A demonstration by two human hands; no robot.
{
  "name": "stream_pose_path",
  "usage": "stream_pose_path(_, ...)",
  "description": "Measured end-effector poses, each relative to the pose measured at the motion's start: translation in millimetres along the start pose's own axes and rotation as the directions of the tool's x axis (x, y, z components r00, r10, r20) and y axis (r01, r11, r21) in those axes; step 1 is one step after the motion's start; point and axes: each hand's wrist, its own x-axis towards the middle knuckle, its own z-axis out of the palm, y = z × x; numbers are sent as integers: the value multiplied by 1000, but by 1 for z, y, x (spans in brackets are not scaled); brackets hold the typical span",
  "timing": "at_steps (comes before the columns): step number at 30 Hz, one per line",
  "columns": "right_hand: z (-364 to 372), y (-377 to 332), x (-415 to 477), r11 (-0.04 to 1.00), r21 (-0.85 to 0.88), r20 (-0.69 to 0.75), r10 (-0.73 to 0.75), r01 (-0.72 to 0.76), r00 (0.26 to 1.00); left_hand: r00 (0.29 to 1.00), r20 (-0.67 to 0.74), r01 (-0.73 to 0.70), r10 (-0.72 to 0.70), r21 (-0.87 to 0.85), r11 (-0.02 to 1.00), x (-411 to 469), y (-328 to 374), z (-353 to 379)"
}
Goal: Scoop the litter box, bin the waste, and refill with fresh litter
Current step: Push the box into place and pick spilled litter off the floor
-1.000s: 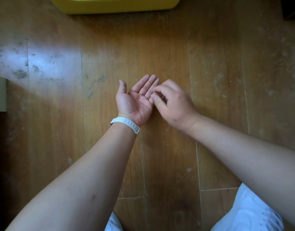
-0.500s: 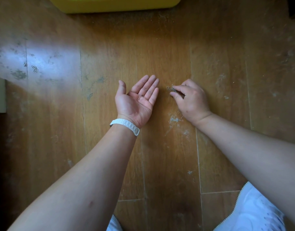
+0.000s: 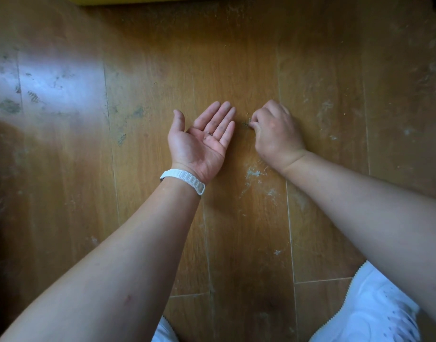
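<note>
Left hand [image 3: 199,141] is palm up, fingers straight and close together, thumb spread to the side. A few loose grains [image 3: 208,135] sit at the base of those fingers. The white wristband [image 3: 183,180] wraps the wrist right behind it.

Right hand [image 3: 276,129] is just beside it, knuckles up, fingers curled under. Thumb and forefinger pinch at a tiny cluster of spilled litter [image 3: 245,124] on the wooden floor [image 3: 236,58], in the gap between the two hands. How much is actually caught between the fingertips is too small to tell.

A pale dusty smear [image 3: 254,172] lies just beside the right wrist. Well ahead of both hands, only a strip of the yellow litter box [image 3: 138,0] shows. A white shoe [image 3: 375,312] sits under the right forearm.
</note>
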Motion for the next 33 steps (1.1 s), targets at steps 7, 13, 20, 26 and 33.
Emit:
stream_pose_path(7,-6,-10,2,994,-81,126,86,-76,988,1000,-4,-8,8,11,1000,-4,0,-1)
stream_pose_path(13,-21,-52,-16,964,250,102,68,-92,992,1000,-15,-8,8,1,1000,-7,-1,-3)
stream_pose_path(20,-16,-98,-24,922,386,79,-66,30,995,999,30,25,-25,24,999,-18,-4,1)
stream_pose_path(26,-25,-90,-18,930,348,26,-138,120,990,999,25,23,-22,-45,999,-20,3,-1)
stream_pose_path(33,-21,-1,-17,947,231,59,214,-222,975,999,-26,-23,22,-35,999,-17,12,-4)
